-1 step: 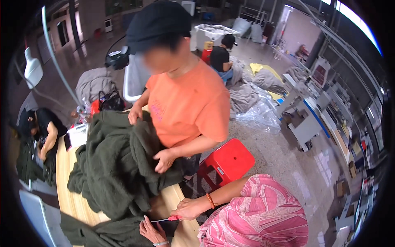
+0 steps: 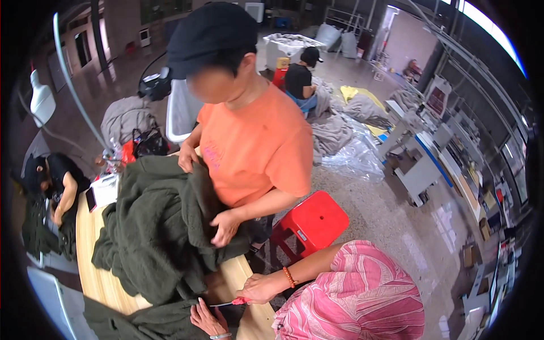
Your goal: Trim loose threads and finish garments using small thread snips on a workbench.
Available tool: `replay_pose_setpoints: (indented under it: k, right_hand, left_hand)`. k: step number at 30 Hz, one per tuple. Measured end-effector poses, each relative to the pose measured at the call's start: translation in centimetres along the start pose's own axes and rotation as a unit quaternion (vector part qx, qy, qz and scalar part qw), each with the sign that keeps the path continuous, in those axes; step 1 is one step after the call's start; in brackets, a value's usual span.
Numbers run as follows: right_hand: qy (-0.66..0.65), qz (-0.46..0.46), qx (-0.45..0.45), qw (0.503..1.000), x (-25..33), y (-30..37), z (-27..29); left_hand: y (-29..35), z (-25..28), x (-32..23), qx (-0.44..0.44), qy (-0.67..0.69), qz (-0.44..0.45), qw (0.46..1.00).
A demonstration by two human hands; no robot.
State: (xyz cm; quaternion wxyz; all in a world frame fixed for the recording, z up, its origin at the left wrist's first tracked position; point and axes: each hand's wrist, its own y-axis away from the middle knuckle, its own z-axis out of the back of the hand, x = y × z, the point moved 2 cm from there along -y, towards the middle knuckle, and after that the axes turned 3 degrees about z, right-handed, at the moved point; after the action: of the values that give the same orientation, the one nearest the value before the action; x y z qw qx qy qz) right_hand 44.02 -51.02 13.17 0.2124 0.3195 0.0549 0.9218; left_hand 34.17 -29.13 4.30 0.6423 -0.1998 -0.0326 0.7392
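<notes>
My right hand (image 2: 259, 289), with a beaded bracelet on its wrist, is closed around a red-handled tool (image 2: 241, 301). A thin metal shaft extends from the handle toward my left hand (image 2: 208, 319); I cannot make out the tool's kind. The left hand rests on dark green fleece cloth (image 2: 141, 323) at the table's near edge, fingers stretched out, the shaft's tip close to them. Whether the tip touches the cloth is unclear. Just beyond lies a larger heap of dark green fleece (image 2: 153, 226), which a co-worker in an orange shirt (image 2: 255, 141) handles with both hands.
The wooden table (image 2: 90, 249) carries the cloth. A red stool (image 2: 320, 221) stands right of it. Another person (image 2: 59, 181) works at the far left; one sits (image 2: 300, 79) by grey cloth piles (image 2: 331, 136). Sewing machines (image 2: 419, 170) line the right side.
The whole view has shifted slightly. The co-worker's near hand is a little lower on the green cloth. My own hands stay in place.
</notes>
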Motion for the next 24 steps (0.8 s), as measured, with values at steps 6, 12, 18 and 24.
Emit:
replay_pose_setpoints:
  k: [6,12,18,24]
  right_hand:
    - [-0.026,0.003,0.129,0.991,-1.7,-1.9,-2.7]
    - [-0.020,-0.059,0.015,0.998,-2.1,-3.1,-4.1]
    - [-0.052,-0.035,0.008,0.998,1.0,-4.0,-8.9]
    - [-0.022,-0.045,0.041,0.998,0.0,-3.7,-10.1]
  left_hand:
    - [0.4,-5.6,4.1,0.215,-0.057,0.049,0.974]
    - [-1.2,-9.1,6.2,0.171,-0.029,-0.028,0.984]
    - [7.8,-8.0,6.8,0.188,0.017,0.050,0.981]
    - [11.7,-6.3,6.4,0.216,0.108,0.172,0.955]
